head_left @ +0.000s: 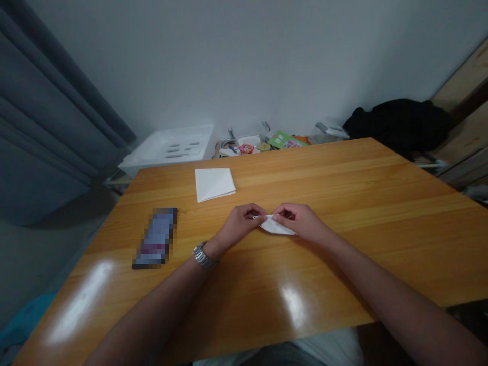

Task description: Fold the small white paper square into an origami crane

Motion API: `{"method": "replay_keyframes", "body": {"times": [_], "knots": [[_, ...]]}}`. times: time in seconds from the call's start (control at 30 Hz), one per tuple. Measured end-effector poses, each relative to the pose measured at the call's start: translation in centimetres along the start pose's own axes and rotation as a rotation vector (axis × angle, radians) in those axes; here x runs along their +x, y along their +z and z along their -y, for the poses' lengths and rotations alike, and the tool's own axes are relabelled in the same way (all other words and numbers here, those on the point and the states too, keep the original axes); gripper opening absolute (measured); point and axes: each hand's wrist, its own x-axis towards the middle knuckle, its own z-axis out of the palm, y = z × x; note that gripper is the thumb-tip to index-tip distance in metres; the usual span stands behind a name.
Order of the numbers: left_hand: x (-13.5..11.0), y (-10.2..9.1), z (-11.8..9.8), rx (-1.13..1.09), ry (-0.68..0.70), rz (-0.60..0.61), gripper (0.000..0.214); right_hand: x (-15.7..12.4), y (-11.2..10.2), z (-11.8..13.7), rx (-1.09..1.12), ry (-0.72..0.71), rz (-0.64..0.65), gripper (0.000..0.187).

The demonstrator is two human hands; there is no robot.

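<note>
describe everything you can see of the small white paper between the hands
The paper is small, white and folded into a flat, pointed shape with creases. It seems to rest on the wooden table near its middle, one tip poking out under the right hand. The left hand pinches one end, the right hand the other; fingers hide part of it.

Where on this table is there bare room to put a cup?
The right half of the orange wooden table, right of the right hand, is bare. So is the near-left corner before the dark flat phone. Crowded: the middle, where both hands pinch the small white folded paper, with the white paper stack behind the left hand.
</note>
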Motion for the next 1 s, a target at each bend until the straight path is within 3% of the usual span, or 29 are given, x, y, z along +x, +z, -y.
{"method": "replay_keyframes", "body": {"times": [0.57, 0.77, 1.0], "knots": [[-0.2, 0.3, 0.0, -0.020, 0.031, 0.009, 0.020, -0.1, 0.1, 1.1, -0.112, -0.092, -0.007, 0.022], [-0.1, 0.0, -0.5, -0.109, -0.054, 0.039, 0.022, -0.1, -0.1, 0.6, -0.081, -0.099, -0.049, 0.021], [0.1, -0.1, 0.4, -0.222, -0.097, 0.036, 0.026, 0.0, -0.2, 0.4, -0.095, -0.070, -0.057, 0.023]]}}
